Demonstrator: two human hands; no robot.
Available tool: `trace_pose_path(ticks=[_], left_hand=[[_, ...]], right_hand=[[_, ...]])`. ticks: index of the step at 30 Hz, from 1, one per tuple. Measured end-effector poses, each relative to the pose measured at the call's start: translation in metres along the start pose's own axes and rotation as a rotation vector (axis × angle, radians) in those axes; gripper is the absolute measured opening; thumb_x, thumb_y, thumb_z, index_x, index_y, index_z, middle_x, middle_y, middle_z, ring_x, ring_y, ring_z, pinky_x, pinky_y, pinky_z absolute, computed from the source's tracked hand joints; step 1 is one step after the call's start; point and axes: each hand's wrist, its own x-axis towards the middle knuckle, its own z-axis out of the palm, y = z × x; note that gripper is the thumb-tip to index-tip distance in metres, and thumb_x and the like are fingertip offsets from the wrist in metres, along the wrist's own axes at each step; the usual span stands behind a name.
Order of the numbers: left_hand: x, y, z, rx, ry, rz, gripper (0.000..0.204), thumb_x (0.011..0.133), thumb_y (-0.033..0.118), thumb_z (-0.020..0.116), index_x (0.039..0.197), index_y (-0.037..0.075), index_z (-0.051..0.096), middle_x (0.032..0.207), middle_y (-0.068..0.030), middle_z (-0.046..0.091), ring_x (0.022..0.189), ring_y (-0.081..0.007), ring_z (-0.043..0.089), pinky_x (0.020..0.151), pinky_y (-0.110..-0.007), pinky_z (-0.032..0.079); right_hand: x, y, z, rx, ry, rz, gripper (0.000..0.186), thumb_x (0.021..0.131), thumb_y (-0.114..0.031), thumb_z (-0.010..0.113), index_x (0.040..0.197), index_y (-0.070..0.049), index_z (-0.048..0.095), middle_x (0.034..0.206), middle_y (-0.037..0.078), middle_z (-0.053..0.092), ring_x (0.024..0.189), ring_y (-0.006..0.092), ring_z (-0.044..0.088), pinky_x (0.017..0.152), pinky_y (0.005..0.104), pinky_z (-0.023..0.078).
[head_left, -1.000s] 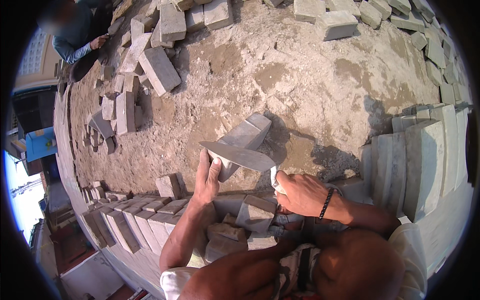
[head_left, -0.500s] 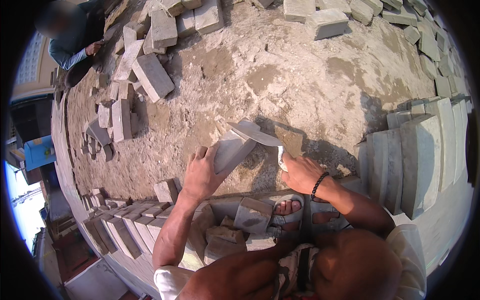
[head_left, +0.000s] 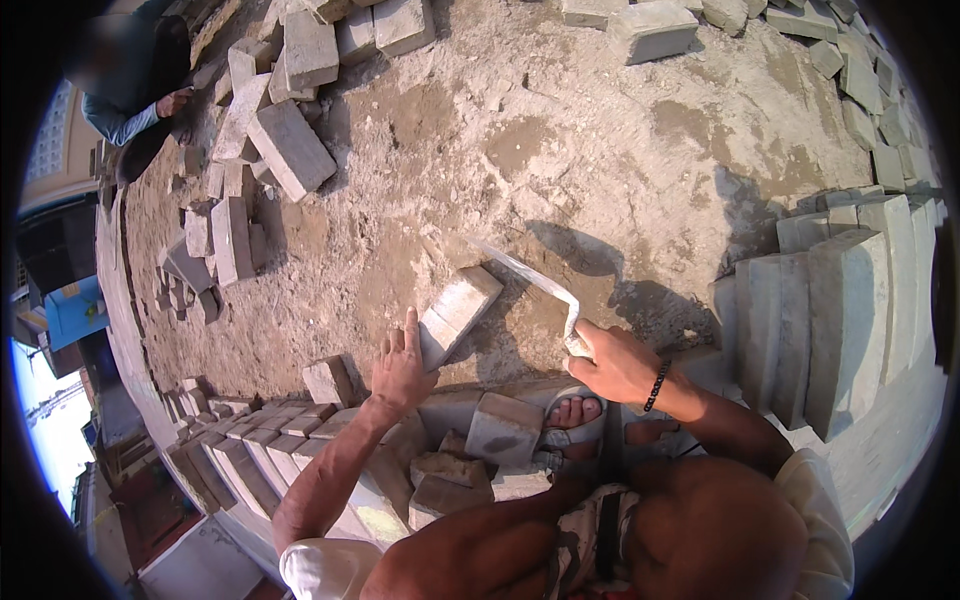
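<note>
A grey brick (head_left: 462,312) lies at a slant over the sandy ground in front of me, two of its long faces showing. My left hand (head_left: 403,368) grips its near-left end, index finger stretched along the side and thumb at the near edge. In my right hand (head_left: 612,362), a trowel (head_left: 528,272) is held by its pale handle. Its blade is turned nearly edge-on and points up and left, just beyond the brick's far end and apart from it. I cannot tell whether the brick rests fully on the ground.
My sandalled foot (head_left: 574,425) stands beside a loose brick (head_left: 504,430). Stacked blocks (head_left: 845,320) rise at the right, and a row of bricks (head_left: 245,465) runs along the lower left. More bricks (head_left: 292,150) lie scattered at the upper left, near another person (head_left: 135,100).
The brick has turned and come slightly nearer in my left hand, whose index finger now extends. The trowel has left the brick's top, moving nearer, its blade tilting from broadside to edge-on.
</note>
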Motion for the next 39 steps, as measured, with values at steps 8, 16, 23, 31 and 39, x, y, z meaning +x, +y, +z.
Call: trace_pose_path(ticks=[8, 16, 23, 31, 39], left_hand=[[0.021, 0.053, 0.001, -0.093, 0.249, 0.023, 0.109, 0.072, 0.033, 0.084, 0.152, -0.003, 0.021, 0.127, -0.0243, 0.047, 0.116, -0.0422, 0.05, 0.101, -0.051, 0.041], [0.027, 0.047, 0.009, -0.121, 0.34, 0.001, 0.088, 0.071, 0.026, 0.083, 0.141, -0.001, 0.036, 0.12, -0.0213, 0.051, 0.112, -0.0408, 0.053, 0.096, -0.051, 0.043], [0.029, 0.05, 0.01, -0.11, 0.355, 0.012, 0.089, 0.071, 0.027, 0.083, 0.141, 0.0, 0.036, 0.119, -0.0195, 0.05, 0.113, -0.0385, 0.052, 0.095, -0.05, 0.043], [0.029, 0.054, 0.009, -0.095, 0.349, 0.015, 0.087, 0.071, 0.024, 0.083, 0.139, -0.004, 0.037, 0.117, -0.021, 0.049, 0.112, -0.0395, 0.05, 0.097, -0.048, 0.042], [0.026, 0.057, 0.007, -0.107, 0.339, -0.007, 0.086, 0.072, 0.024, 0.082, 0.139, -0.004, 0.036, 0.118, -0.0213, 0.049, 0.113, -0.0404, 0.05, 0.098, -0.048, 0.042]], right_hand=[[0.013, -0.001, 0.036, 0.035, -0.107, -0.085, 0.035, 0.089, -0.028, 0.059, 0.105, 0.003, 0.053, 0.082, 0.031, 0.065, 0.079, 0.0489, 0.064, 0.071, 0.0547, 0.048], [0.02, -0.016, 0.012, 0.143, 0.03, -0.094, 0.032, 0.089, -0.024, 0.062, 0.102, 0.004, 0.056, 0.079, 0.028, 0.063, 0.074, 0.0458, 0.063, 0.065, 0.0485, 0.047], [0.054, 0.011, 0.013, 0.18, -0.253, 0.218, 0.035, 0.088, -0.024, 0.058, 0.106, 0.006, 0.056, 0.074, 0.026, 0.065, 0.072, 0.0418, 0.066, 0.069, 0.0488, 0.05], [0.038, 0.014, 0.043, 0.134, -0.092, -0.026, 0.037, 0.088, -0.026, 0.059, 0.102, 0.008, 0.055, 0.079, 0.026, 0.066, 0.068, 0.0409, 0.066, 0.067, 0.0486, 0.05], [0.029, -0.003, 0.021, 0.199, 0.042, -0.219, 0.031, 0.089, -0.023, 0.058, 0.102, 0.005, 0.056, 0.067, 0.022, 0.064, 0.064, 0.0333, 0.068, 0.064, 0.0453, 0.051]])
